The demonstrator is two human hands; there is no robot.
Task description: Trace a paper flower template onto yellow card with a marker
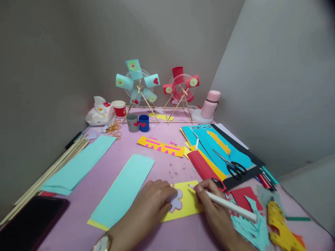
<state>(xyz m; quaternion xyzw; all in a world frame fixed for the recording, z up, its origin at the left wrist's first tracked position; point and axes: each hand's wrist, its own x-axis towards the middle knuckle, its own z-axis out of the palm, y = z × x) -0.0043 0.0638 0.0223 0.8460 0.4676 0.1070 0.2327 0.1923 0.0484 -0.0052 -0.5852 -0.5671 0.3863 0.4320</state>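
My left hand (157, 198) presses a lilac paper flower (177, 201) flat onto a yellow sheet of paper (192, 205), its fingers curled over the flower's left side. A pink line shows along the flower's edge. In my right hand (213, 202) is a white marker (230, 206), gripped between thumb and fingers, with its pink tip a little above the yellow sheet, right of the flower. Left of my left hand lies a light-blue paper strip (123, 190) over a yellow one. Light-blue paper scraps (252, 223) are beside my right wrist.
Scissors (232, 165) lie on coloured sheets (206, 139) at right, near a yellow glue gun (280, 226). A phone (31, 223) and wooden sticks (49, 170) are at left. Two paper wheels (136, 82) on stick frames, small cups (143, 123) and a pink bottle (210, 104) stand behind.
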